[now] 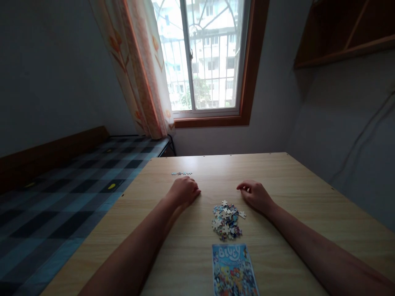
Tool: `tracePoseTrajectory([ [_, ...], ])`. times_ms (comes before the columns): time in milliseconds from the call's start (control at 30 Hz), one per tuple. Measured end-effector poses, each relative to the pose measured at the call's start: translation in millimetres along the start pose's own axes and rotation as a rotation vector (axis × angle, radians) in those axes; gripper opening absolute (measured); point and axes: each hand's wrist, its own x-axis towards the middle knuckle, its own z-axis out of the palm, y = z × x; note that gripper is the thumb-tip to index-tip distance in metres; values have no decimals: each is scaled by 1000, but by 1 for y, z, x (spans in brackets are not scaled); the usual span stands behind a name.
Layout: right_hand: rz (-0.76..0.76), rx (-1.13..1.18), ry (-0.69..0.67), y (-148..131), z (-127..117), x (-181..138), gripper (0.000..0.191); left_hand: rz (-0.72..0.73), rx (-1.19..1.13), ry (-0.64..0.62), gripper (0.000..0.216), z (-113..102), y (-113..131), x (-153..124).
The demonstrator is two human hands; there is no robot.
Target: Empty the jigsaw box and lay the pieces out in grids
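My left hand (184,191) rests on the wooden table (212,168), its fingers loosely curled inward and nothing visible in them. Just beyond it lies a short row of joined jigsaw pieces (182,173). On the other side, my right hand (255,196) lies on the tabletop with bent fingers and a small gap between index finger and thumb; no piece shows in it. Between my forearms is a heap of loose jigsaw pieces (226,222), several with their pale backs up. Nearer to me lies a blue picture sheet (234,269) with "Bluey" lettering and many cartoon figures.
Left of the table is a bed with a checked cover (92,185). A flowered curtain (138,70) hangs beside a barred window (212,61) behind the table. A wooden shelf (348,51) is on the right wall, with a cable (359,135) below it.
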Motion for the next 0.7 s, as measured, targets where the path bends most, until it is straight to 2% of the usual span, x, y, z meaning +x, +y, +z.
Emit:
tracePoseTrajectory([
  [200, -7, 23, 16, 3, 3, 0, 26, -350, 29, -158, 19, -9, -69, -15],
  [367, -20, 35, 18, 4, 4, 0, 27, -559, 63, -80, 28, 2, -114, -32],
  [500, -51, 23, -8, 3, 4, -1, 28, -590, 81, 24, 38, 20, -129, -35],
  [700, -49, 9, -32, 1, 4, -2, 27, -557, 78, 107, 42, 43, -136, -28],
])
